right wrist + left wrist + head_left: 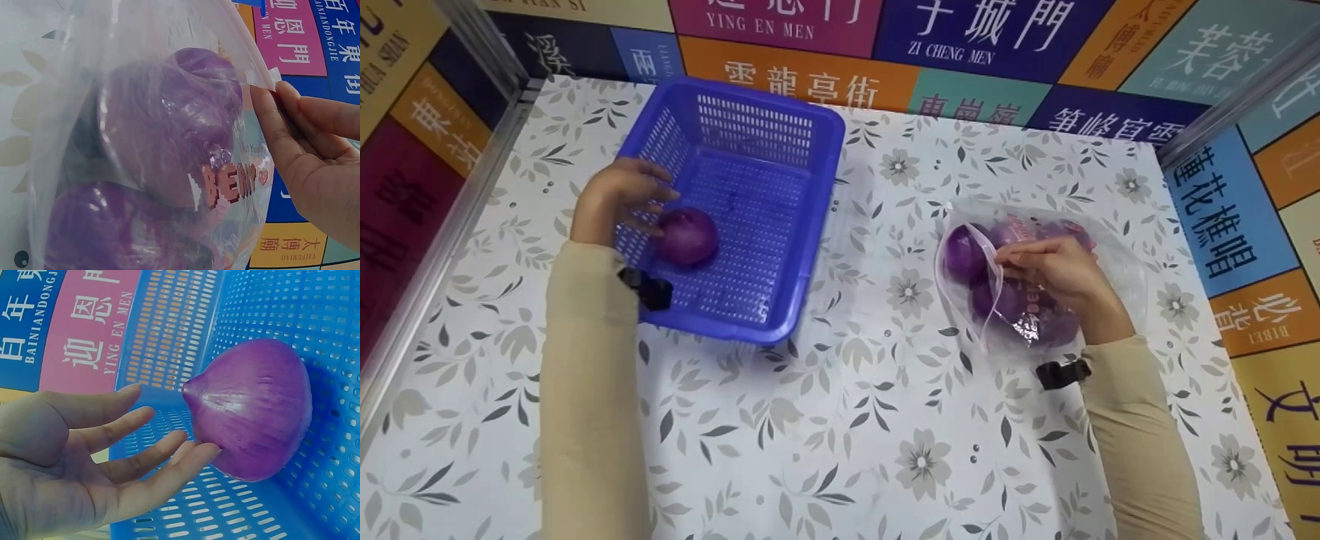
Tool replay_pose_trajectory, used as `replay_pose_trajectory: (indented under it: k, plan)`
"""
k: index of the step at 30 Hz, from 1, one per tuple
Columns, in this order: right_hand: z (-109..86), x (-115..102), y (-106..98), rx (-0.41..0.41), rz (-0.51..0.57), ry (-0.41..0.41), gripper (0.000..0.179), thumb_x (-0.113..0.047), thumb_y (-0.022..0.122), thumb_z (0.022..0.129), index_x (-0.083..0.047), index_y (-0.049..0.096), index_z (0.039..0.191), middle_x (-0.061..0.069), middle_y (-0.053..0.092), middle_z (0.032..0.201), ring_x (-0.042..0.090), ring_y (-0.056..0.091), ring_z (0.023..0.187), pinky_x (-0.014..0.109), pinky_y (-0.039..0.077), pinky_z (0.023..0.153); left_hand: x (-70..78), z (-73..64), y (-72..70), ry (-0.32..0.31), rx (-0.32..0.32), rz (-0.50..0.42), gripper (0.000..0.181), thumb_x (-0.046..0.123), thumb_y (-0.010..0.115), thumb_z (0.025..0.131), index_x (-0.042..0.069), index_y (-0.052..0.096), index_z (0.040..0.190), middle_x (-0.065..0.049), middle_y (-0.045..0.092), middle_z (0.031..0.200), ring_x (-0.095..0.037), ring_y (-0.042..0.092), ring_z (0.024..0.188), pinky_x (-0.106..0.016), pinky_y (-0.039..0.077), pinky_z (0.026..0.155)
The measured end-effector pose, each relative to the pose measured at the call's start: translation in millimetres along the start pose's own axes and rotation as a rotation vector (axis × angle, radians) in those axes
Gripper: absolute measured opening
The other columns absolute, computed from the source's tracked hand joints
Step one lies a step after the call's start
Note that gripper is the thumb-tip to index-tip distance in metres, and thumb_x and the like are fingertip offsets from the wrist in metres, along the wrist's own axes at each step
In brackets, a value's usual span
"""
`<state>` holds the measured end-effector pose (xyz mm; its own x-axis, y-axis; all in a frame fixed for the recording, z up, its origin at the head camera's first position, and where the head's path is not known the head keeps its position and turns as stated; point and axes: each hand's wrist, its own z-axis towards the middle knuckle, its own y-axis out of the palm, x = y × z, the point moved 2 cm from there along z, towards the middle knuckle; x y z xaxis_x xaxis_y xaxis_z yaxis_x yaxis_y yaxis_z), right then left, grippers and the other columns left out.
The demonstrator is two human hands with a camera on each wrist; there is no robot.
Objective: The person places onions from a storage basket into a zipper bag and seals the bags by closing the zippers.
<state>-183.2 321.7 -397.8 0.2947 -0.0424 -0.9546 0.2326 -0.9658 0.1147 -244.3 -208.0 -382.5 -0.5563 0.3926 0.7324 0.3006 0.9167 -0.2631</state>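
Observation:
A purple onion (688,236) lies in the left front part of the blue plastic basket (750,322). My left hand (622,193) is over the basket's left rim beside it, fingers spread and loosely bent. In the left wrist view a fingertip of the left hand (112,461) is at the onion's (253,410) edge; whether it touches I cannot tell. On the right, my right hand (1057,274) pinches the opening edge of a clear plastic bag (1117,262) between thumb and fingers. Several purple onions (964,253) are inside the bag, partly seen through the printed film (236,185).
Both things stand on a table (855,420) covered in a flower and leaf pattern. Panels with printed lettering (810,75) enclose the back and sides. The basket's back edge is close to the back panel. Black wrist cameras (649,289) sit on both sleeves.

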Motion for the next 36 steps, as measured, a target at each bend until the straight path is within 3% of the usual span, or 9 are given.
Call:
replay_pose_trajectory:
  k: [13, 22, 30, 36]
  plan:
    - [0.0, 0.4, 0.1, 0.007, -0.021, 0.023, 0.021, 0.016, 0.046, 0.086, 0.014, 0.062, 0.099, 0.013, 0.067, 0.091, 0.021, 0.064, 0.086, 0.030, 0.050, 0.082, 6.9, 7.6, 14.1, -0.015, -0.047, -0.059, 0.053, 0.001, 0.048, 0.091, 0.003, 0.027, 0.139, -0.012, 0.040, 0.124, -0.028, 0.041, 0.114, -0.045, 0.048, 0.085]
    - [0.8, 0.2, 0.6, 0.009, -0.028, 0.023, 0.020, 0.015, 0.047, 0.086, 0.014, 0.063, 0.099, 0.013, 0.068, 0.091, 0.020, 0.064, 0.085, 0.030, 0.050, 0.082, 13.5, 16.9, 29.6, 0.022, -0.020, -0.096, 0.048, -0.004, 0.045, 0.090, 0.002, 0.031, 0.136, -0.009, 0.045, 0.108, -0.022, 0.046, 0.098, -0.041, 0.050, 0.082]
    - [2.4, -0.4, 0.8, 0.006, -0.050, 0.017, 0.022, 0.016, 0.045, 0.086, 0.015, 0.063, 0.098, 0.012, 0.067, 0.090, 0.020, 0.065, 0.085, 0.030, 0.050, 0.081, 17.9, 21.6, 37.6, 0.016, -0.009, -0.108, 0.051, -0.003, 0.048, 0.090, 0.004, 0.031, 0.138, -0.009, 0.042, 0.110, -0.023, 0.046, 0.099, -0.038, 0.050, 0.082]
    - [2.3, 0.0, 1.8, -0.006, -0.010, 0.003, 0.023, 0.018, 0.043, 0.086, 0.014, 0.063, 0.097, 0.013, 0.068, 0.089, 0.021, 0.065, 0.083, 0.030, 0.051, 0.080, 18.3, 24.2, 43.0, 0.032, -0.003, -0.168, 0.049, -0.005, 0.047, 0.090, 0.003, 0.034, 0.136, -0.009, 0.044, 0.108, -0.020, 0.049, 0.088, -0.038, 0.050, 0.083]
